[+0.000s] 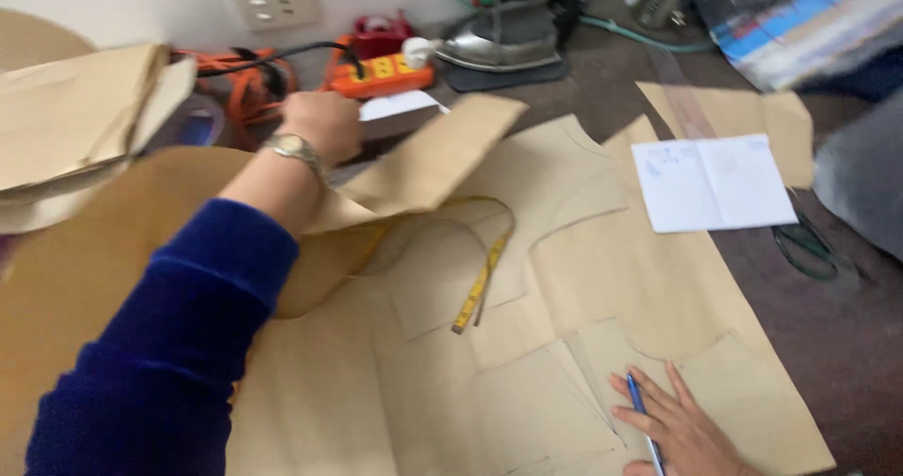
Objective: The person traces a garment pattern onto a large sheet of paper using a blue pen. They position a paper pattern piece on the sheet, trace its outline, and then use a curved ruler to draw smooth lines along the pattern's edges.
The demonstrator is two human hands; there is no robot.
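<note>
A: Brown paper pattern piece [428, 161] hangs lifted over the table [837, 344], your left hand [320, 123] clamped on it.

B: Your right hand [682, 429] lies flat, blue pen [644, 420] between its fingers. The yellow tape measure [480, 283] underneath could snag and drag.

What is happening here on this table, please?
A person works with brown paper pattern pieces spread over a dark table. The left hand, with a wristwatch, lifts one brown paper piece off the pile. The right hand lies flat on the paper with a blue pen between its fingers. A yellow measuring tape lies on the patterns; an open notebook and an iron sit farther back.
</note>
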